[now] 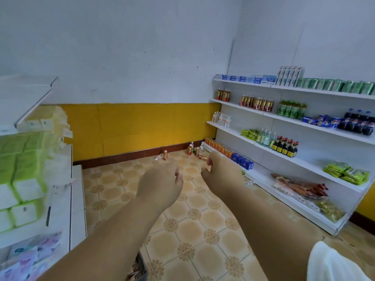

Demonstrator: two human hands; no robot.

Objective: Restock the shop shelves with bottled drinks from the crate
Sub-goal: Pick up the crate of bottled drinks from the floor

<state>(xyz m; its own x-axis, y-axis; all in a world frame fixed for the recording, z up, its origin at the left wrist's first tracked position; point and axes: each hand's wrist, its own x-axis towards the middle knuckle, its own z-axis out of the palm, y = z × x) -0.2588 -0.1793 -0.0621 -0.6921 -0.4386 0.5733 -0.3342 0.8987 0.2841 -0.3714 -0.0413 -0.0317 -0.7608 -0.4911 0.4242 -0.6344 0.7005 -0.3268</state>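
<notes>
Both my arms reach forward over the tiled floor. My left hand (160,183) and my right hand (221,175) hang side by side with loosely curled fingers and hold nothing. Past them, several loose bottles (192,150) stand or lie on the floor by the far wall, with one more bottle (165,155) to their left. The white shop shelves (284,157) on the right carry rows of bottled drinks, among them orange bottles (219,147) on the lowest level. A dark crate edge (140,268) shows at the bottom under my left arm.
A white shelf unit (69,199) with green tissue packs (24,165) stands close on the left. A yellow wall band (142,126) closes the far end. Cola bottles (357,124), soy sauce bottles (286,147) and snack packs (345,173) fill the right shelves. Tiled floor runs between the two units.
</notes>
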